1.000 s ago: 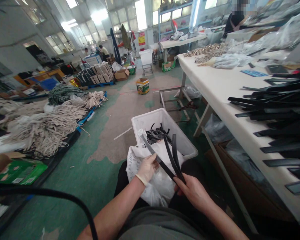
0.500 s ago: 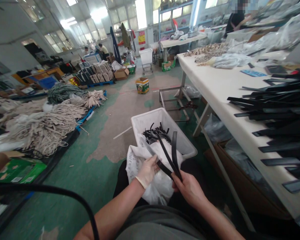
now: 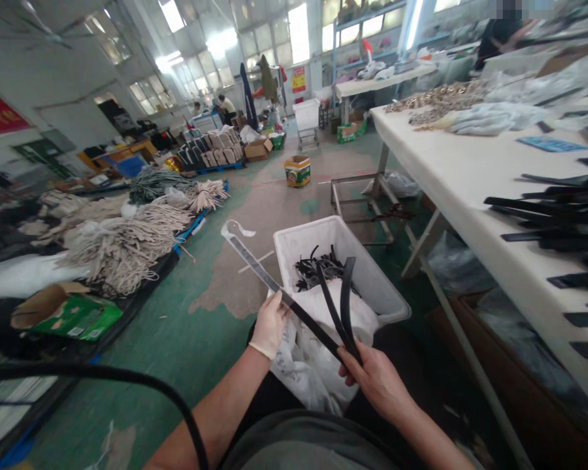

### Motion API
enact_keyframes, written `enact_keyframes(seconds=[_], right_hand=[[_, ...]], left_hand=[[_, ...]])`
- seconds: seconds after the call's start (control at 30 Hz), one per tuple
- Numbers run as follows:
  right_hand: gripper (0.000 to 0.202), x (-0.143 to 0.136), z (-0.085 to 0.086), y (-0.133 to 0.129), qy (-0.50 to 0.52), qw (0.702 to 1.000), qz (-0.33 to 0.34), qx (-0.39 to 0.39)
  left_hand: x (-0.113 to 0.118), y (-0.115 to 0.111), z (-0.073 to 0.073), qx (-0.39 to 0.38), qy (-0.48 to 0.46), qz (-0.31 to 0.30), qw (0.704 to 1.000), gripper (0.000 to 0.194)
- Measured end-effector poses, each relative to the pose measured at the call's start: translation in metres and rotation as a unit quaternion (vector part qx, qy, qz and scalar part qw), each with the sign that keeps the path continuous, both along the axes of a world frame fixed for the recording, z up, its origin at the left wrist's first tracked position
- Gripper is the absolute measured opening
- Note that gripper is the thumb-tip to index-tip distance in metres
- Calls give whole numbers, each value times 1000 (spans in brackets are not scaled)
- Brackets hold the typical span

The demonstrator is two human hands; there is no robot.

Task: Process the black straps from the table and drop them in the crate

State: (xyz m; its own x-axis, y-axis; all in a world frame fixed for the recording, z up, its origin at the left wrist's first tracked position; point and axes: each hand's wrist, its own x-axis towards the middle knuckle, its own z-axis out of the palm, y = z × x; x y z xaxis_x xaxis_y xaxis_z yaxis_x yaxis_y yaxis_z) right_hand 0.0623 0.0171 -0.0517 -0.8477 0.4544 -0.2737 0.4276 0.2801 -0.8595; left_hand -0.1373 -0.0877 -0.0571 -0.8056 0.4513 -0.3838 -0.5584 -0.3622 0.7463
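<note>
My left hand [image 3: 269,323], in a pale thin glove, pinches a black strap [image 3: 316,324] near its middle. Beyond those fingers the strap bears a whitish film [image 3: 238,230], whose far end curls loose to the right. My right hand [image 3: 375,372], bare, grips the strap's near end together with other black strips [image 3: 347,287] that fan upward. Across my lap lies a white plastic sack [image 3: 318,375]. Just past it stands a white bin [image 3: 379,297] with a heap of short black strips [image 3: 318,264] inside.
To the right runs a white table [image 3: 436,163] bearing many black straps [image 3: 543,212], metal pieces and a white glove. Bundles of beige cords [image 3: 127,245] lie on the left beside an open green carton [image 3: 85,320]. A black cable [image 3: 142,388] arcs across the lower left.
My left hand has moved slightly left and up, and the strap with its whitish film now stretches out past the bin. My right hand keeps its grip. The view has turned left.
</note>
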Motion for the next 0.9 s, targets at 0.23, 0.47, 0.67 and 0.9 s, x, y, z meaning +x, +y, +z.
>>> enact_keyframes(seconds=[0.23, 0.47, 0.67, 0.9], right_hand=[[34, -2, -3, -11, -73, 989, 118, 60], [33, -25, -9, -32, -89, 971, 154, 157], [32, -18, -4, -19, -76, 979, 177, 68], [29, -9, -4, -17, -80, 989, 117, 48]], left_hand=[[31, -74, -35, -57, -127, 46, 989, 21], [78, -76, -39, -52, -168, -12, 984, 29], [71, -73, -34, -44, -155, -17, 987, 33], [80, -60, -31, -39, -152, -78, 984, 31]])
